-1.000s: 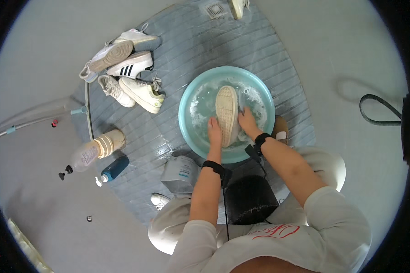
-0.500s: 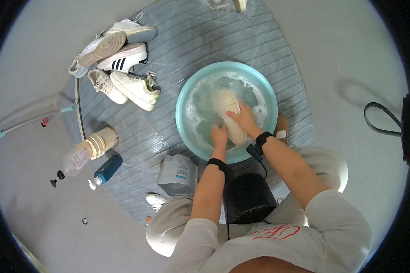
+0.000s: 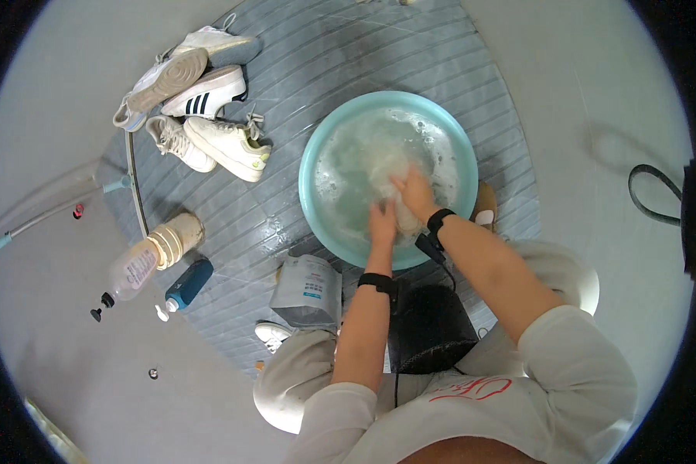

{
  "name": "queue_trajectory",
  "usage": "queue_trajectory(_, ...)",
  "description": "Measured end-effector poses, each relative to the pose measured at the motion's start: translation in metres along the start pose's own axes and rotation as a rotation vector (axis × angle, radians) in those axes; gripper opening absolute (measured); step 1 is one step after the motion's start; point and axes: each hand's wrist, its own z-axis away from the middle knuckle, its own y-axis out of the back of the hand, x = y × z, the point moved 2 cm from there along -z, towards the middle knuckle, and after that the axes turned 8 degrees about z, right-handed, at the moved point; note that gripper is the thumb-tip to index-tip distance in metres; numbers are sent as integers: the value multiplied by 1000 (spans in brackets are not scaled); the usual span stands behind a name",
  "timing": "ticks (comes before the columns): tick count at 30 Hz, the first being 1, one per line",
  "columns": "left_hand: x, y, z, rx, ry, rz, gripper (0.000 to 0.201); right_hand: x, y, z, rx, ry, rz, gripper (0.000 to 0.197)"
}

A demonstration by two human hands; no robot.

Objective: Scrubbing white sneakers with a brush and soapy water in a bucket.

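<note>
A round teal basin (image 3: 311, 166) of soapy water stands on the grey ribbed mat in front of me. A white shoe (image 3: 385, 166) lies in the water, partly under foam. My left hand (image 3: 382, 224) grips its near end. My right hand (image 3: 414, 193) presses on its middle from the right. Both wrists wear black bands.
Several white sneakers (image 3: 201, 100) lie in a heap at the far left of the mat (image 3: 286, 62). A clear bottle (image 3: 135, 267), a blue bottle (image 3: 187, 284) and a grey pouch (image 3: 308, 291) rest at my near left. A black stool (image 3: 429, 329) is under me. A hose (image 3: 39, 216) runs at left.
The shoe lay sole-up above the water a second ago; it is now pushed down into the suds, and both hands have closed in on it. The view shifted slightly.
</note>
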Motion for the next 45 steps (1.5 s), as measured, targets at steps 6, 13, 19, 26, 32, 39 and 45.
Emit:
queue_trajectory(6,31,-4,22,-227,-64,-93,80,6,-1,-6,-7,77,-21,57)
queue_trajectory(13,45,-23,41,-91,-40,-141,93,16,6,-11,13,49,-74,48)
queue_trajectory(19,73,8,31,58,-47,-427,84,19,37,9,73,152,-90,36)
queue_trajectory(26,58,33,17,14,-83,-602,73,-27,39,41,18,4,35,49)
queue_trajectory(32,64,0,32,86,-142,-638,56,-9,-7,7,-337,55,338,70)
queue_trajectory(39,52,16,7,-18,-226,-508,41,-18,-32,-8,-102,-43,108,49)
queue_trajectory(45,30,23,-9,-98,-309,-439,36,-36,-34,-4,-305,-41,129,43)
